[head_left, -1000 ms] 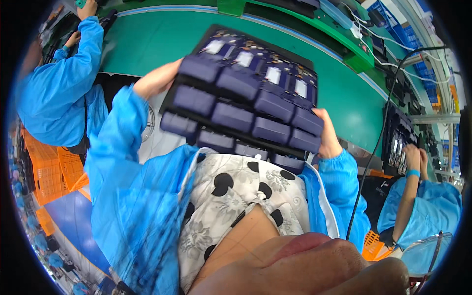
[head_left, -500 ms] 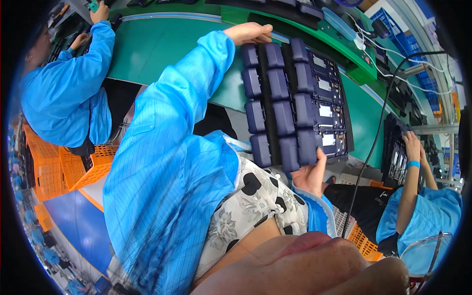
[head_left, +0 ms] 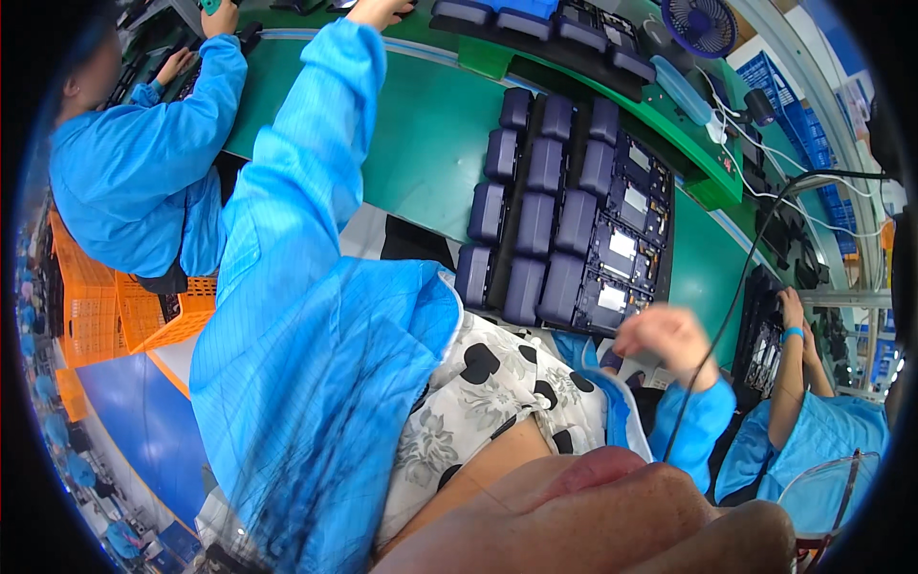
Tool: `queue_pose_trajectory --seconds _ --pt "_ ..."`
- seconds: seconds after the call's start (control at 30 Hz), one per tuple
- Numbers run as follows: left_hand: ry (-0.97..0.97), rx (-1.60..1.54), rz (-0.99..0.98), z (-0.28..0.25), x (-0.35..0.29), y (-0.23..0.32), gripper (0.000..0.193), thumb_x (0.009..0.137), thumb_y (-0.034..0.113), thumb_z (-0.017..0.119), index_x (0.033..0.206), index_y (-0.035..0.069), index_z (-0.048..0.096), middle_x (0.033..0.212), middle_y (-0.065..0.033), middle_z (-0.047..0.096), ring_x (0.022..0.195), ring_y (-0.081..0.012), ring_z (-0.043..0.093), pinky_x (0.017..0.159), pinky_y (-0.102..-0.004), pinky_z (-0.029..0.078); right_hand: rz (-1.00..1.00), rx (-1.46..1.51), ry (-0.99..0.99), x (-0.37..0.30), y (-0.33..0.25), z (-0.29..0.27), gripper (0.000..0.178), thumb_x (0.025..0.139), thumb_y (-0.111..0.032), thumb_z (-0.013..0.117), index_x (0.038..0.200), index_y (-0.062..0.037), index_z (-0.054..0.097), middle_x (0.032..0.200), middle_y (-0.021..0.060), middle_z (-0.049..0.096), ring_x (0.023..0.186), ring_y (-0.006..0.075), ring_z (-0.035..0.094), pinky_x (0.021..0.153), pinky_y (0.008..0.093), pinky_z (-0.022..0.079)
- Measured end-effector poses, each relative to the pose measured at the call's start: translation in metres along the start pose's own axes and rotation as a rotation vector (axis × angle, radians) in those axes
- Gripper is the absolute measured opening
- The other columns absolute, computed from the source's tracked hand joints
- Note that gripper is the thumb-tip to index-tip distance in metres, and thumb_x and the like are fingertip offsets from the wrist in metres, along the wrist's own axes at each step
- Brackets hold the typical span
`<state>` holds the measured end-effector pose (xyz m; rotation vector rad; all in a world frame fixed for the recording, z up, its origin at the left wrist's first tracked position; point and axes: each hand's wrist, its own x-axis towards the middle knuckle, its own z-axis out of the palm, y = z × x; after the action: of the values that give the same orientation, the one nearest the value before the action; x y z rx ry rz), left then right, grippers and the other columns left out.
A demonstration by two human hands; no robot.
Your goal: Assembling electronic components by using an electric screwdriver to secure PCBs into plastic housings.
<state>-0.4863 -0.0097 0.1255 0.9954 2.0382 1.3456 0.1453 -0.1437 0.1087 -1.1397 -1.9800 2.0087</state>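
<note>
Green worktop (head_left: pixel 411 153) stretches away beyond the person's patterned blouse (head_left: pixel 478 368). Nearest, the right hand (head_left: pixel 665 337), blurred, fingers bent, is by the near right corner of a black tray (head_left: pixel 513 222); whether it grips anything cannot be told. Rows of dark purple housings (head_left: pixel 574 222) fill the tray, which lies partly past the worktop's front edge. Farther off, the left hand (head_left: pixel 380 11) meets the upper border, its grasp unclear. Beyond: a green shelf (head_left: pixel 710 182), then a purple fan (head_left: pixel 698 24).

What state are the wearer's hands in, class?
Left hand: cut off at the picture's top; cannot tell.
Right hand: blurred, near the purple casings; cannot tell.
</note>
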Motion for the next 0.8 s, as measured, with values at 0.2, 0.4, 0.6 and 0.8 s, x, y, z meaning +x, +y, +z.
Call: queue_pose_trajectory --seconds 0.2,0.4,0.6,0.8 --pt "-0.279 -0.036 -0.202 0.054 0.023 0.037 0.097 0.085 0.072 0.070 0.154 0.007 0.047 0.162 -0.0162 0.041 0.152 -0.0341 0.030 0.120 -0.0568 0.024 -0.276 0.184 0.721 0.180 -0.089 -0.111 0.066 0.097 -0.046 0.068 0.136 0.0053 0.057 0.123 0.0190 0.067 0.106 0.0265 0.070 0.089 0.0370 0.058" --pt "-0.329 -0.156 -0.063 0.076 0.056 0.037 0.055 0.090 0.045 0.077 0.130 0.007 0.069 0.126 -0.0106 0.069 0.114 -0.0250 0.060 0.100 -0.0380 0.048 -0.080 0.193 0.734 0.291 -0.128 -0.159 0.072 0.097 -0.058 0.063 0.130 0.0049 0.054 0.111 0.0168 0.063 0.091 0.0222 0.064 0.081 0.0365 0.057" --pt "-0.273 -0.014 -0.195 0.064 0.078 0.014 0.036 0.094 0.035 0.067 0.113 0.005 0.071 0.097 -0.0095 0.073 0.080 -0.0220 0.069 0.073 -0.0375 0.057 -0.007 0.189 0.566 0.308 -0.143 -0.155 0.051 0.095 -0.060 0.061 0.106 -0.0103 0.060 0.092 0.0057 0.063 0.076 0.0146 0.055 0.064 0.0341 0.049" --pt "-0.210 0.067 -0.217 0.039 0.016 0.030 0.028 0.093 0.030 0.064 0.102 0.004 0.070 0.085 -0.0087 0.072 0.059 -0.0209 0.068 0.053 -0.0362 0.057 -0.070 0.281 0.437 0.276 -0.149 -0.104 0.054 0.094 -0.060 0.061 0.119 -0.0123 0.066 0.108 0.0058 0.072 0.091 0.0176 0.069 0.076 0.0333 0.055"
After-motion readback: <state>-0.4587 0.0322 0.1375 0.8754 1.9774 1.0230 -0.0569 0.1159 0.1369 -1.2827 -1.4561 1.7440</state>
